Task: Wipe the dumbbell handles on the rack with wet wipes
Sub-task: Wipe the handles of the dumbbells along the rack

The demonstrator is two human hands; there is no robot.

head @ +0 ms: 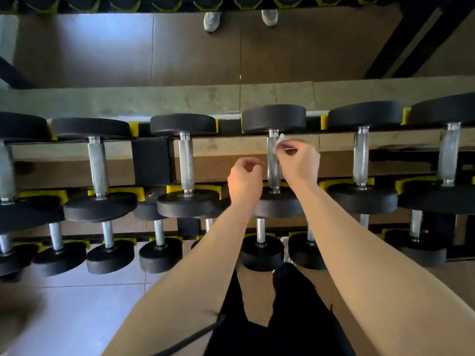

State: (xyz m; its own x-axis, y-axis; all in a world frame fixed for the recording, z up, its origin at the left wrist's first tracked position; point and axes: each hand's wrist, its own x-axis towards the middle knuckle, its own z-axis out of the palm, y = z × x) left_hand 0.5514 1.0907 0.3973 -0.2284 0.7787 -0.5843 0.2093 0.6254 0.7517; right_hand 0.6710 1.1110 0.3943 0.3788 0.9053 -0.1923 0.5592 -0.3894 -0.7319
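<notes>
- On the left of the rack [151, 160]: left handles [97, 165] lying front to back in yellow cradles, well apart from both hands. Easily skipped without a fixed order along the row.
- Just left of centre: left hand [244, 176] hovering beside the centre handle [273, 168], fingers curled in a loose fist, gripping nothing visible. Not steadying the dumbbell.
- Centre, upper row: centre handle spanning two black heads, touched near its far end by the wet wipe [279, 141].
- Just right of it: right hand [300, 158], fingers pinching the small crumpled wipe against the steel.
- Shallow pinch on rough knurling: likely to snag, tear or lose the wipe, perhaps down behind the rack.
- Contact on one side only: likely to leave the underside and near end unwiped.
- Far right: right handles [361, 156], no hand near.
</notes>
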